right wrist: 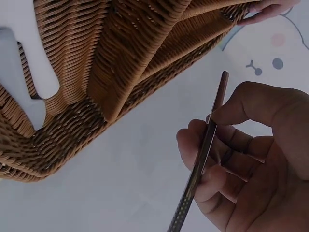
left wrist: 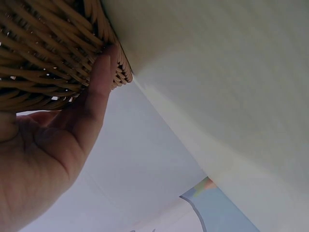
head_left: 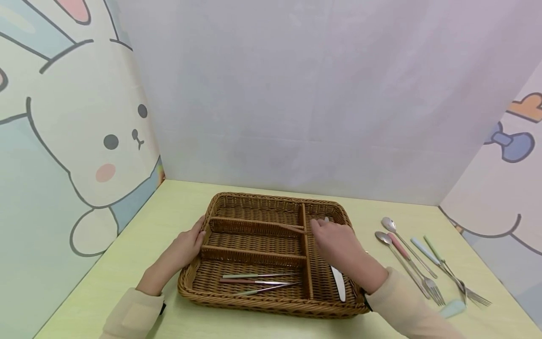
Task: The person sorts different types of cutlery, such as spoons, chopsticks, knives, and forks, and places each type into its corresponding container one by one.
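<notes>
right hand (right wrist: 251, 159) grip pinching brown stick (right wrist: 200, 159), left hand (head_left: 186, 245) flat against wicker tray (head_left: 237, 200)

Two bare hands, left hand (head_left: 188, 242) and right hand (head_left: 334, 244), no rings or gloves visible. Both arms in long cream sleeves, left sleeve (head_left: 133, 315), right sleeve (head_left: 406, 306); soft plain fabric, loose fit, cuffs ending at wrists. Dark strap edge peeking at each cuff, likely wrist camera band
</notes>
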Demonstrator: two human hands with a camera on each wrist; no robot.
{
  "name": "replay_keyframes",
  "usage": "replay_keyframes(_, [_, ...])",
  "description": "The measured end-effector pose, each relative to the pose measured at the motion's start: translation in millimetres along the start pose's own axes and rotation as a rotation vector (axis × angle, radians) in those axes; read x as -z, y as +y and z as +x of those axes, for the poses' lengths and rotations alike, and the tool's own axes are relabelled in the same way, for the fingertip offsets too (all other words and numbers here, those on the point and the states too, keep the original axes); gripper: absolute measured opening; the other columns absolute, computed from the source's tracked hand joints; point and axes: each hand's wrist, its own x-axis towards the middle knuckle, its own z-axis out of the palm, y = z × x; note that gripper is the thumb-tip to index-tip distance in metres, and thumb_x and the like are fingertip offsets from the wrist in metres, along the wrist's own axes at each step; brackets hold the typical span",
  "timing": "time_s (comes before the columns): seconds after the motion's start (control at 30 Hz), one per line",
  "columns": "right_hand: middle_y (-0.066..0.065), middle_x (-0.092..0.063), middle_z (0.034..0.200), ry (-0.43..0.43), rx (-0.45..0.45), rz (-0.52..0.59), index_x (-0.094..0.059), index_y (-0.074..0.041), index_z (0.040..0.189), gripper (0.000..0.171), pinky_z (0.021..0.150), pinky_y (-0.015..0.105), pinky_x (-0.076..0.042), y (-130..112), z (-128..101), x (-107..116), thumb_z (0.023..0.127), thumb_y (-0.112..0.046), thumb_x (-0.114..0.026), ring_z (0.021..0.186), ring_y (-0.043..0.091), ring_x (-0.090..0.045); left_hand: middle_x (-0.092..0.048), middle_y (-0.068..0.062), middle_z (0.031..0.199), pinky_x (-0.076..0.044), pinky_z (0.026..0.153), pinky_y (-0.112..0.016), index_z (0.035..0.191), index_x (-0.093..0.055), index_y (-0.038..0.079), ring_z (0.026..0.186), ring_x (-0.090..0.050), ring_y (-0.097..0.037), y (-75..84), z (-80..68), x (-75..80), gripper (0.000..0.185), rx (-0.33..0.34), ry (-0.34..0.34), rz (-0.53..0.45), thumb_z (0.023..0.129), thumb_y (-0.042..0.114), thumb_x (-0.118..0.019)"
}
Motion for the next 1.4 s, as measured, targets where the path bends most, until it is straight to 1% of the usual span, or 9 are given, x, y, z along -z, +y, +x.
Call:
replay_keyframes(0.17, [-0.003, -0.046, 0.059, 0.002, 0.091, -0.014, -0.053, -0.011, 0.080, 0.017, 0.036, 0.019, -0.020, -13, 7, 1, 0.075, -0.010, -0.069, 0.041, 0.005, -0.026, -0.040, -0.003, 0.050, -0.032, 0.041, -0.027, 0.142, -0.019, -0.010, 0.039, -0.033, -0.012, -0.2, 0.5, 0.2, 0.051, -0.003, 0.001, -0.004, 0.099, 0.012, -0.036])
replay_keyframes(0.27, [-0.004, -0.048, 0.059, 0.015, 0.131, -0.008, -0.051, -0.012, 0.076, 0.017, 0.039, 0.018, -0.016, -22, 10, 1, 0.076, -0.009, -0.068, 0.043, 0.004, -0.023, -0.040, -0.002, 0.050, -0.032, 0.041, -0.026, 0.142, -0.018, -0.009, 0.038, -0.033, -0.011, 0.0, 0.7, 0.3, 0.051, -0.003, 0.001, -0.003, 0.099, 0.013, -0.036])
replay_keyframes(0.5, [-0.006, -0.035, 0.052, -0.060, 0.204, -0.022, -0.047, -0.014, 0.071, 0.017, 0.039, 0.018, -0.013, -40, 14, -1, 0.079, -0.007, -0.060, 0.045, 0.005, -0.017, -0.039, -0.002, 0.049, -0.031, 0.040, -0.026, 0.142, -0.019, -0.009, 0.038, -0.030, -0.011, 0.5, 0.8, 0.1, 0.051, -0.005, 0.002, -0.002, 0.099, 0.013, -0.036])
replay_keyframes(0.7, [-0.008, -0.046, 0.052, -0.141, 0.310, 0.000, -0.059, -0.017, 0.083, 0.009, 0.036, 0.016, -0.017, -50, 18, -5, 0.082, -0.008, -0.061, 0.042, 0.002, -0.023, -0.040, -0.002, 0.050, -0.032, 0.041, -0.027, 0.142, -0.019, -0.009, 0.038, -0.032, -0.011, 0.3, 0.4, 0.2, 0.052, 0.001, -0.001, -0.002, 0.099, 0.013, -0.036])
replay_keyframes(0.8, [-0.008, -0.052, 0.056, -0.164, 0.371, -0.001, -0.064, -0.019, 0.095, 0.017, 0.036, 0.016, -0.019, -54, 19, -7, 0.083, -0.007, -0.061, 0.040, 0.002, -0.027, -0.041, -0.002, 0.051, -0.032, 0.041, -0.027, 0.142, -0.018, -0.009, 0.038, -0.033, -0.011, 0.0, 0.5, 0.1, 0.052, 0.001, -0.002, -0.004, 0.099, 0.014, -0.036])
replay_keyframes(1.0, [-0.008, -0.048, 0.052, -0.210, 0.455, 0.035, -0.063, -0.018, 0.090, 0.014, 0.037, 0.016, -0.017, -64, 20, -9, 0.086, -0.005, -0.059, 0.040, 0.002, -0.027, -0.040, -0.002, 0.050, -0.032, 0.041, -0.026, 0.142, -0.019, -0.010, 0.038, -0.032, -0.011, -0.2, 0.3, 0.2, 0.051, -0.008, 0.003, -0.007, 0.099, 0.013, -0.036])
replay_keyframes(1.13, [-0.008, -0.047, 0.054, -0.275, 0.478, 0.085, -0.061, -0.018, 0.096, 0.016, 0.038, 0.017, -0.019, -69, 20, -10, 0.087, -0.005, -0.058, 0.042, 0.002, -0.029, -0.040, -0.002, 0.050, -0.032, 0.041, -0.026, 0.142, -0.019, -0.009, 0.039, -0.033, -0.011, 0.3, 0.0, 0.7, 0.051, -0.003, 0.002, -0.007, 0.099, 0.013, -0.037])
replay_keyframes(1.23, [-0.008, -0.055, 0.062, -0.323, 0.485, 0.121, -0.062, -0.019, 0.099, 0.019, 0.039, 0.015, -0.024, -72, 20, -10, 0.086, -0.006, -0.061, 0.045, 0.001, -0.037, -0.041, -0.003, 0.051, -0.033, 0.042, -0.027, 0.142, -0.019, -0.009, 0.039, -0.034, -0.012, 0.4, -0.3, 0.9, 0.051, 0.000, 0.000, -0.006, 0.099, 0.012, -0.037])
replay_keyframes(1.4, [-0.010, -0.062, 0.079, -0.368, 0.506, 0.140, -0.069, -0.021, 0.089, 0.016, 0.047, 0.011, -0.037, -75, 20, -9, 0.083, -0.007, -0.065, 0.059, 0.000, -0.050, -0.040, -0.002, 0.050, -0.032, 0.042, -0.026, 0.142, -0.019, -0.009, 0.039, -0.032, -0.011, 0.0, -0.6, 0.9, 0.051, -0.002, 0.002, -0.005, 0.099, 0.012, -0.037])
